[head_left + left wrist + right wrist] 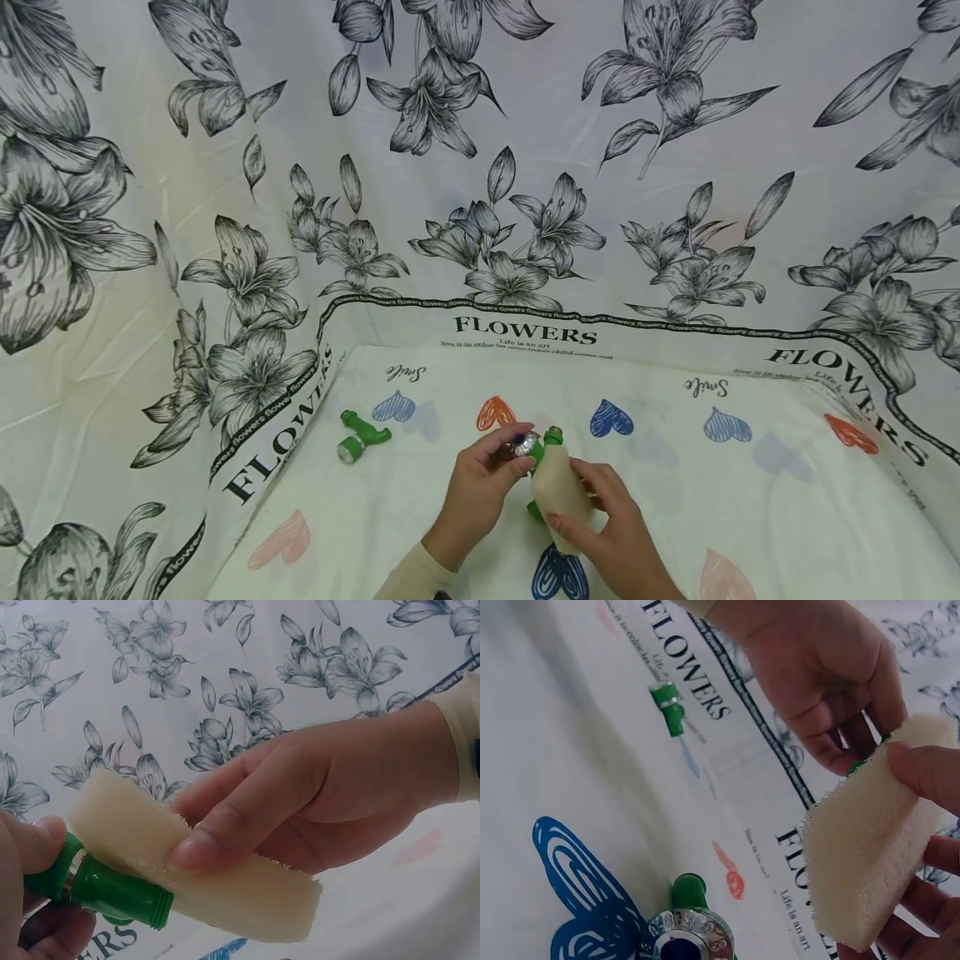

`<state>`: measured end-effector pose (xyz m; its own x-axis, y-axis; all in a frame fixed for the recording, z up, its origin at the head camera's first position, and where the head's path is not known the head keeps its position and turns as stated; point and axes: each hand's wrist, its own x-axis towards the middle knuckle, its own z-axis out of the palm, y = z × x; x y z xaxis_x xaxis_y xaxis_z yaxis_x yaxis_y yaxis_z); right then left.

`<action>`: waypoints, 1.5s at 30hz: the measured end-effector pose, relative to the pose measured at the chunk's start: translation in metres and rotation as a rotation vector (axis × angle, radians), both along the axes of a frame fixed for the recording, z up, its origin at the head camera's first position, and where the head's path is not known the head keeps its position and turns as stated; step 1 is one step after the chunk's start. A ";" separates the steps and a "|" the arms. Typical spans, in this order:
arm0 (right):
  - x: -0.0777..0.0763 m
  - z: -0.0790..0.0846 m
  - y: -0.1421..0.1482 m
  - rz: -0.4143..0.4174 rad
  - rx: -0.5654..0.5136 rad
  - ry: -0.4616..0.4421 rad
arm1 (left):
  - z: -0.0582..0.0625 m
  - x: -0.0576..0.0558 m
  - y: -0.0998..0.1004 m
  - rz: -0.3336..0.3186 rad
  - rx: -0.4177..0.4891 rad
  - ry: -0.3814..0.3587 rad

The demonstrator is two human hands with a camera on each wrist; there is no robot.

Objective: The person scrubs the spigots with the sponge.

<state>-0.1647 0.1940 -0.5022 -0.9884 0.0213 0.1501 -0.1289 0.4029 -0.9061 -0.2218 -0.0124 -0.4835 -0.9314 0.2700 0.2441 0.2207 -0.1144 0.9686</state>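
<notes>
My left hand [474,493] pinches a green plastic tap [528,447] with a silver knob. In the left wrist view, the green body [124,892] ends in a threaded collar. My right hand [618,523] holds a cream sponge [560,492], thumb on one face and fingers behind. The sponge lies against the held tap and hides part of it. In the right wrist view the sponge [866,832] covers most of that tap. Below the hands, another green tap [690,891] with a numbered silver dial lies on the cloth, mostly hidden in the head view.
Another green tap [363,435] with a silver end lies at the left on the white heart-printed cloth [450,400]. Behind and at the sides rises a flower-printed curtain [525,250] with lettering along its lower border.
</notes>
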 end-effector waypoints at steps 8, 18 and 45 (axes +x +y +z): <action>-0.006 -0.005 0.012 -0.028 0.026 0.079 | -0.001 0.004 0.002 -0.070 0.009 0.007; -0.013 -0.005 0.023 -0.143 0.043 0.036 | 0.000 0.006 0.003 -0.158 0.011 0.027; 0.011 0.006 0.002 0.081 -0.035 0.162 | -0.005 -0.001 -0.007 -0.066 0.094 -0.064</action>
